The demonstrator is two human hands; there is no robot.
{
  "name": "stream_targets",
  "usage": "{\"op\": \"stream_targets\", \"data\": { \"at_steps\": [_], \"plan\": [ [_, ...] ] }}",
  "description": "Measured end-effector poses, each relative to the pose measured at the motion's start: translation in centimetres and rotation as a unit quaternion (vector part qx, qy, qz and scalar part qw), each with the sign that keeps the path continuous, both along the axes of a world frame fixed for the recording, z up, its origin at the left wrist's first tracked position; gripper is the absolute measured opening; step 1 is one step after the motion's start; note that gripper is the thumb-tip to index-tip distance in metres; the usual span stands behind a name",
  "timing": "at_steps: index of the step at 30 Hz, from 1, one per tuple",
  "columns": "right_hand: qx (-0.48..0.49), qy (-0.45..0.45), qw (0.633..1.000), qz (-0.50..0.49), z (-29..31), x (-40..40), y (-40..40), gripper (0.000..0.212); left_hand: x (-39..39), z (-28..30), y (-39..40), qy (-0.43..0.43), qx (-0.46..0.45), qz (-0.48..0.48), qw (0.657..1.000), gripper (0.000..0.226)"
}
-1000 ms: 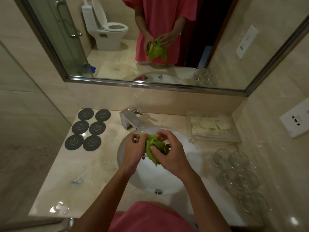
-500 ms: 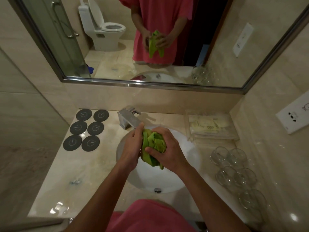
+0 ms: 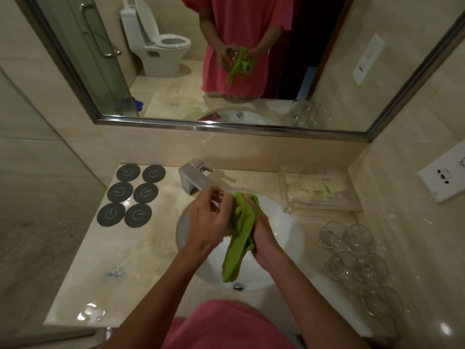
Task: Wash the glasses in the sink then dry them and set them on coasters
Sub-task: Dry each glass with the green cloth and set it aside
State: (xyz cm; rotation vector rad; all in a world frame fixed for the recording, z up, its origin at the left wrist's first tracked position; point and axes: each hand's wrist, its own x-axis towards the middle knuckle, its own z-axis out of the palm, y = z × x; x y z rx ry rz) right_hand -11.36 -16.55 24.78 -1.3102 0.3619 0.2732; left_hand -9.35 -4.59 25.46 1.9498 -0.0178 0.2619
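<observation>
Seen from the head camera, both forearms reach up from the six o'clock edge and meet over the white sink (image 3: pixel 281 238) at the centre. The left hand (image 3: pixel 208 222) is turned with its back toward the camera, fingers curled around a clear glass (image 3: pixel 221 206) that shows only faintly between them; the mirror (image 3: pixel 226 71) at twelve o'clock reflects the same hand cupping that glass. The right hand (image 3: pixel 261 235) sits just at three o'clock of the left, thumb and fingers closed on a green cloth (image 3: pixel 239 238), whose bunched top presses against the glass while its loose tail hangs toward six o'clock, over the drain (image 3: pixel 237 286). The wrists are close together and the elbows spread apart toward the lower corners. Six dark round coasters (image 3: pixel 133 195) lie in two columns on the counter (image 3: pixel 100 273) at nine o'clock, all bare. Five more glasses (image 3: pixel 357 260) stand clustered at four o'clock, touching one another. The chrome tap (image 3: pixel 193 180) stands at twelve o'clock of the hands, and a clear tray (image 3: pixel 322 192) of packets lies at two o'clock.
</observation>
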Motion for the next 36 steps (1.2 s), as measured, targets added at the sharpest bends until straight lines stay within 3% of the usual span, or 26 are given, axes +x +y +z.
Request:
{"op": "stream_targets", "data": {
  "at_steps": [4, 6, 9, 12, 16, 19, 21, 23, 25, 28, 30, 33, 36],
  "plan": [
    [0.115, 0.063, 0.989, 0.064, 1.3, 0.3, -1.9, 0.053, 0.1, -0.5, 0.0, -0.102, 0.072, -0.064, 0.990, 0.031],
    [0.070, 0.036, 0.993, 0.083, 1.5, 0.6, -1.8, 0.057, 0.3, -0.6, 0.0, -0.113, 0.060, -0.071, 0.989, 0.029],
    [-0.015, -0.032, 0.999, 0.034, 1.0, 0.5, -1.0, 0.072, 0.6, -0.4, 0.0, -0.092, 0.007, -0.064, 0.994, 0.032],
    [-0.052, -0.097, 0.994, -0.003, 0.6, 0.0, -0.4, 0.067, 1.1, 0.5, -0.2, -0.021, -0.056, -0.051, 0.997, 0.032],
    [-0.097, -0.163, 0.982, -0.003, 0.9, -0.5, -0.1, 0.051, 2.0, 1.3, -0.5, 0.142, -0.138, -0.015, 0.980, 0.033],
    [-0.123, -0.161, 0.979, -0.007, 1.1, -0.5, 0.4, 0.053, 2.5, 1.2, 0.0, 0.251, -0.180, -0.026, 0.951, 0.041],
    [-0.109, -0.126, 0.986, -0.022, 1.1, -0.2, 0.4, 0.054, 2.8, 1.3, 0.7, 0.304, -0.154, -0.061, 0.938, 0.054],
    [-0.065, -0.066, 0.995, -0.031, 0.9, 0.1, 0.2, 0.058, 2.7, 1.2, 1.6, 0.275, -0.099, -0.117, 0.949, 0.053],
    [0.015, -0.010, 0.999, -0.041, 1.2, 0.4, -0.2, 0.064, 2.3, 0.9, 2.5, 0.157, -0.001, -0.182, 0.971, 0.050],
    [0.068, 0.015, 0.997, 0.019, 2.0, 0.6, -1.2, 0.063, 1.8, -0.3, 3.3, -0.001, 0.146, -0.224, 0.964, 0.061],
    [0.073, 0.016, 0.995, 0.062, 2.6, 0.7, -1.5, 0.055, 1.7, -0.8, 3.0, -0.045, 0.140, -0.206, 0.967, 0.057],
    [0.034, -0.002, 0.998, 0.054, 2.8, 0.8, -1.1, 0.064, 1.5, -1.1, 1.9, -0.087, 0.080, -0.138, 0.983, 0.046],
    [-0.081, -0.047, 0.996, -0.010, 2.5, 0.9, 0.0, 0.048, 1.2, 0.1, 0.3, -0.007, -0.004, -0.077, 0.997, 0.038]
  ]
}}
